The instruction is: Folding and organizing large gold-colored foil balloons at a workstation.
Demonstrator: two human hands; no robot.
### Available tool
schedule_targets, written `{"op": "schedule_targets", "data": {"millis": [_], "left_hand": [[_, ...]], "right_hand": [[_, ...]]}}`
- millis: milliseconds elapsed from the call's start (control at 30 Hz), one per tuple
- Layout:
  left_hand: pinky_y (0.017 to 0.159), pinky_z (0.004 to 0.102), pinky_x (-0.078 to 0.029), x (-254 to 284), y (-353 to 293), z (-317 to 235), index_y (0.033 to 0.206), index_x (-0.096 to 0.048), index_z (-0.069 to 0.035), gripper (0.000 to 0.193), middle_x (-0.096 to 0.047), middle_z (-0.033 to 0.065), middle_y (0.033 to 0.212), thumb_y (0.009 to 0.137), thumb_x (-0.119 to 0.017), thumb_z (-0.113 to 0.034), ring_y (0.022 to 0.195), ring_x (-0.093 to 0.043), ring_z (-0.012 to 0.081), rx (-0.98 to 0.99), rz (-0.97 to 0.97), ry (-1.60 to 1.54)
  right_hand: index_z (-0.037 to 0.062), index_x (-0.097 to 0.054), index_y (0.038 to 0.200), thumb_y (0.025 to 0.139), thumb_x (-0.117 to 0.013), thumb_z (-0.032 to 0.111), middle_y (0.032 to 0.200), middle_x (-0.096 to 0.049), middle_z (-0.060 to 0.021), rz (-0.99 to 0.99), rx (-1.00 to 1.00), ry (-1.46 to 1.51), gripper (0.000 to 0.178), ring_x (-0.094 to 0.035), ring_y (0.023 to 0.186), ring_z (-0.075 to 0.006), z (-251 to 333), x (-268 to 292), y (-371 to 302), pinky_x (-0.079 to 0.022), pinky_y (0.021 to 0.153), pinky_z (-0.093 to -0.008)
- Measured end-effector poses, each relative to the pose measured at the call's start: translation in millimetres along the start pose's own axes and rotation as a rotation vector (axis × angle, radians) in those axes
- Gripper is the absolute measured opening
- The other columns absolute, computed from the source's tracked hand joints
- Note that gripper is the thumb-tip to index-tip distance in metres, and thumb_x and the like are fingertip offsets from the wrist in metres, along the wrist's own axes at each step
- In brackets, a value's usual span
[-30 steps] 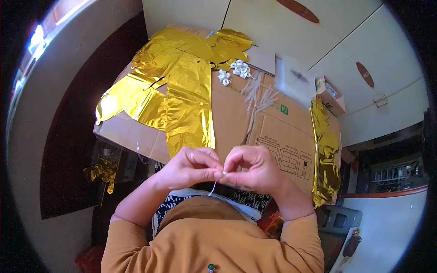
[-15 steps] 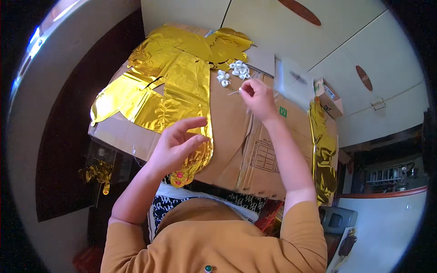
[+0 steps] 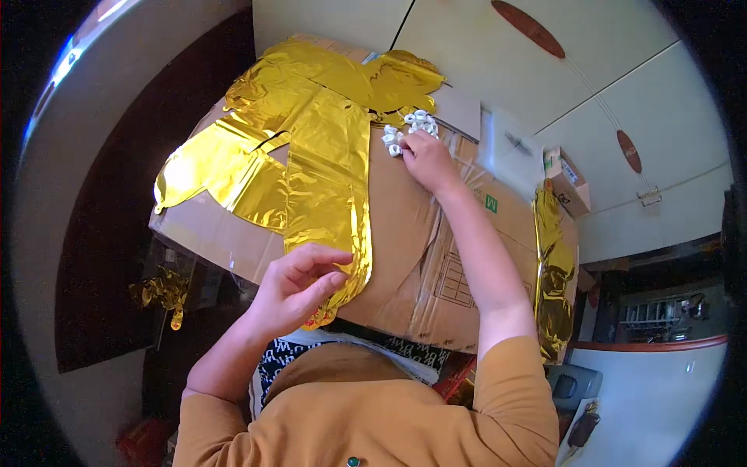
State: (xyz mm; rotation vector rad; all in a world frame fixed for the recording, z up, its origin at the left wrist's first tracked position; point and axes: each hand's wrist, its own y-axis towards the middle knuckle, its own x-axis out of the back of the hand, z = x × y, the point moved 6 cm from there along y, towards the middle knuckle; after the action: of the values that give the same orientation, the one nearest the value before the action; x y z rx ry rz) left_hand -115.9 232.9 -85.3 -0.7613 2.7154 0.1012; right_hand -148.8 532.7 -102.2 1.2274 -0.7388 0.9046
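the right hand (image 3: pixel 429 162) is at small white coils (image 3: pixel 422 121) on cardboard (image 3: pixel 398 218); the left hand (image 3: pixel 282 302) hovers, half curled, by gold foil (image 3: pixel 327 148).

The carton (image 3: pixel 393 265) is brown, printed with a green square (image 3: pixel 491 204) and a dark grid (image 3: pixel 454 286). On its left, shiny gold foil (image 3: pixel 323 156); along its right edge, a gold strip (image 3: pixel 555 272). Near its far edge, white rings (image 3: pixel 421 119). Beyond it, a cream cupboard (image 3: pixel 646 109) with red-brown handles (image 3: pixel 529 29). On its near side, a mustard shirt (image 3: pixel 350 424) and black cloth (image 3: pixel 278 356) patterned in white.

Rolls (image 3: pixel 422 119) on cardboard (image 3: pixel 397 210), beside foil (image 3: pixel 327 156)
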Motion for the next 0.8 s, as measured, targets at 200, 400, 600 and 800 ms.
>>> {"op": "schedule_targets", "data": {"millis": [200,400,600,800], "left_hand": [[0.083,0.0240,-0.047,-5.3,-1.0,-2.7,0.115,-0.057,0.001,0.027,-0.061,0.0053,0.105,0.090,-0.060,-0.006,0.094,-0.059,0.0104,-0.029,0.004,0.058],[0.080,0.0225,-0.047,-1.3,-14.0,-7.8,0.113,-0.059,0.000,0.024,-0.062,0.0040,0.102,0.089,-0.060,-0.006,0.091,-0.059,0.0080,-0.017,-0.025,0.016],[0.077,0.0211,-0.048,5.2,-39.7,9.6,0.107,-0.062,0.001,0.020,-0.064,0.0029,0.097,0.089,-0.061,-0.008,0.087,-0.060,0.0076,0.156,-0.001,0.037],[0.081,0.0234,-0.048,-9.3,-54.7,-5.2,0.106,-0.062,0.003,0.019,-0.063,0.0056,0.097,0.089,-0.061,-0.006,0.090,-0.060,0.0095,0.020,0.032,0.059]], "right_hand": [[0.0057,-0.062,0.098,0.080,-0.057,0.009,0.091,-0.067,-0.0130,0.015,-0.155,0.162,0.020,-0.065,0.082,-0.0295,-8.7,16.7,-11.5,-0.052,0.072,-0.0370],[0.0072,-0.061,0.095,0.080,-0.057,0.005,0.088,-0.067,-0.0127,-0.131,-0.265,0.215,0.016,-0.065,0.080,-0.0318,15.6,52.6,-43.9,-0.052,0.070,-0.0403],[0.0089,-0.065,0.100,0.084,-0.057,0.012,0.095,-0.067,-0.0123,0.063,-0.116,0.022,0.018,-0.065,0.084,-0.0298,41.9,47.5,-63.8,-0.052,0.075,-0.0353],[0.0062,-0.068,0.090,0.082,-0.058,0.013,0.090,-0.065,-0.0145,0.012,-0.163,0.092,0.014,-0.063,0.084,-0.0306,42.1,55.1,-52.0,-0.050,0.075,-0.0379]]}}
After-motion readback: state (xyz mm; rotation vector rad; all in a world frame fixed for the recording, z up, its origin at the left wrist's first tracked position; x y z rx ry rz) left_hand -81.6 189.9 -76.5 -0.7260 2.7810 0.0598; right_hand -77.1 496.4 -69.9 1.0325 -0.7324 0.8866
